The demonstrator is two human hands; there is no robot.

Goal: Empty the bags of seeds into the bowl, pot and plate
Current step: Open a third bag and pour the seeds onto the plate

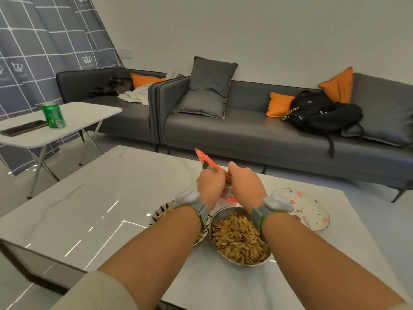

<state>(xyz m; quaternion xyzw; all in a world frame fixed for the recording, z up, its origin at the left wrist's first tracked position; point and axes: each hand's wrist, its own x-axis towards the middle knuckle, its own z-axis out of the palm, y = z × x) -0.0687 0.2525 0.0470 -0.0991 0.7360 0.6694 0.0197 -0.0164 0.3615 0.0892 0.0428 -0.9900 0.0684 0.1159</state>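
My left hand (211,183) and my right hand (245,184) both grip a red seed bag (206,161) above the white table (100,198), its top corner sticking up behind the left hand. Below my wrists stands a steel pot (240,239) filled with yellowish seeds. A patterned bowl (159,214) with some seeds lies to its left, mostly hidden by my left forearm. At the right lies a white plate (309,210) with pink marks and nothing on it.
A grey sofa (257,126) with cushions and a black backpack (321,113) runs behind the table. At the left a small folding table (73,121) holds a green can (53,115) and a phone (23,128).
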